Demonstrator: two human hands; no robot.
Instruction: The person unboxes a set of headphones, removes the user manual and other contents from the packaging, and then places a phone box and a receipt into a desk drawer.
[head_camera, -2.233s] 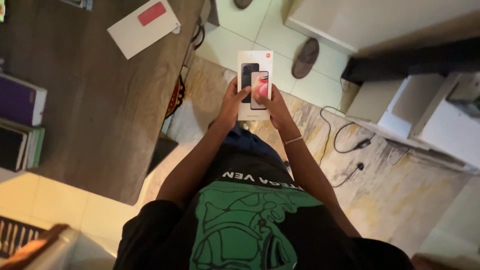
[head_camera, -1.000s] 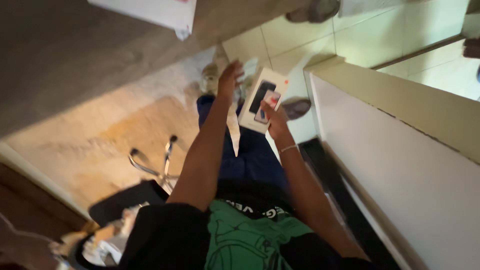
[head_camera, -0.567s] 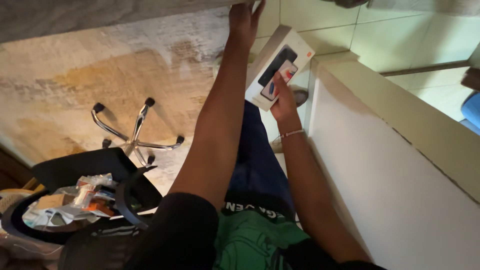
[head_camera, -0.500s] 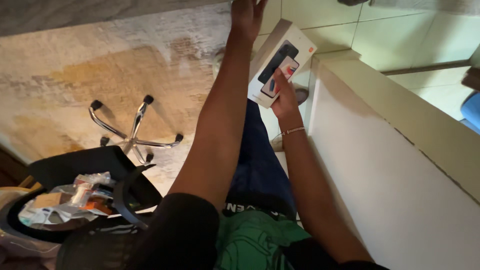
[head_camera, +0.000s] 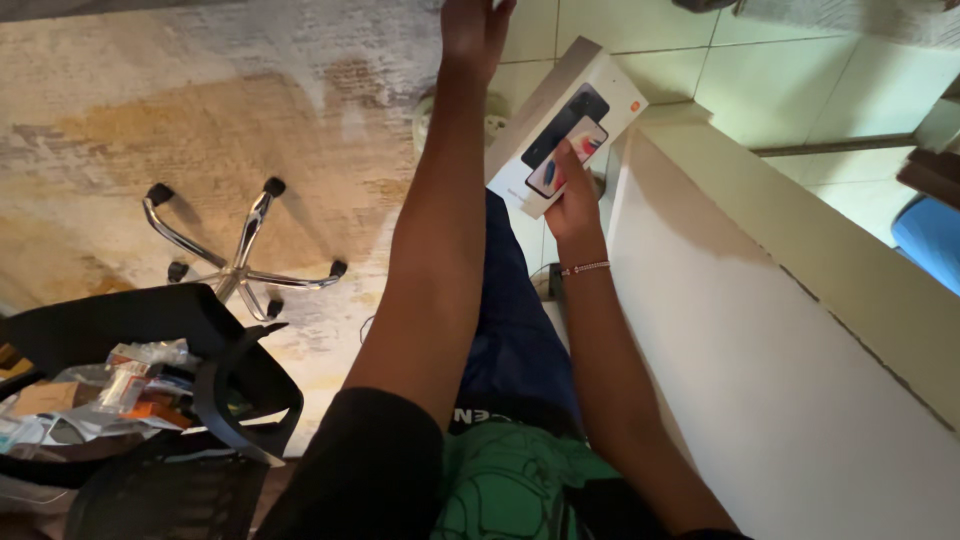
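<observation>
White phone box (head_camera: 566, 128), pictured handset on its lid, held tilted in the right hand (head_camera: 572, 200), fingers clasped along its lower edge, just beside the pale cabinet (head_camera: 790, 330). Left hand (head_camera: 474, 30) reaches up to the frame's top edge, empty, fingers loosely extended. Black office chair (head_camera: 150, 330) at left carries packets.

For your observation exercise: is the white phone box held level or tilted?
Tilted: the white phone box slants diagonally in the right hand, its top corner up-right.
</observation>
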